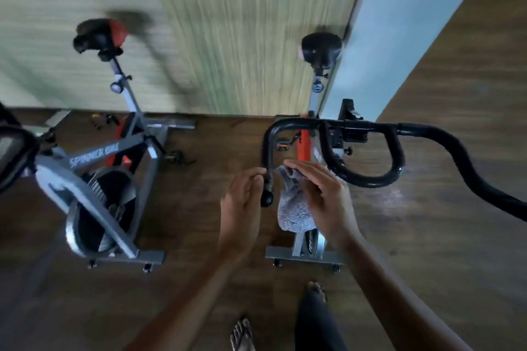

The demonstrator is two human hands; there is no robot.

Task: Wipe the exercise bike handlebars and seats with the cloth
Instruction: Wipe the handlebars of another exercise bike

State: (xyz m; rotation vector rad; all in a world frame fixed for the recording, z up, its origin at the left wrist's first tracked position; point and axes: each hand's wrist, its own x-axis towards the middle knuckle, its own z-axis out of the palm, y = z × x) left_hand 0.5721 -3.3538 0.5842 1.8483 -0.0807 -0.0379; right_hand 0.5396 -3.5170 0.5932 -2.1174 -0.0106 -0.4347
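Two exercise bikes stand on a wooden floor. The nearer bike's black handlebars (368, 125) stretch across the right half of the view, and its black seat (320, 47) is farther back. My left hand (243, 202) touches the left handlebar end (268, 179) near its round tip, fingers curled beside it. My right hand (319, 196) holds a grey speckled cloth (295, 211) just right of that bar end. The left bike (114, 151), grey and lettered "SPINNER BIKE", has a black and red seat (98, 37).
A pale wall (242, 23) and a light blue panel (399, 23) stand behind the bikes. Small dark objects (104, 120) lie on the floor by the wall. My bare feet (242, 335) are at the bottom edge. Another dark bar (11, 148) enters at far left.
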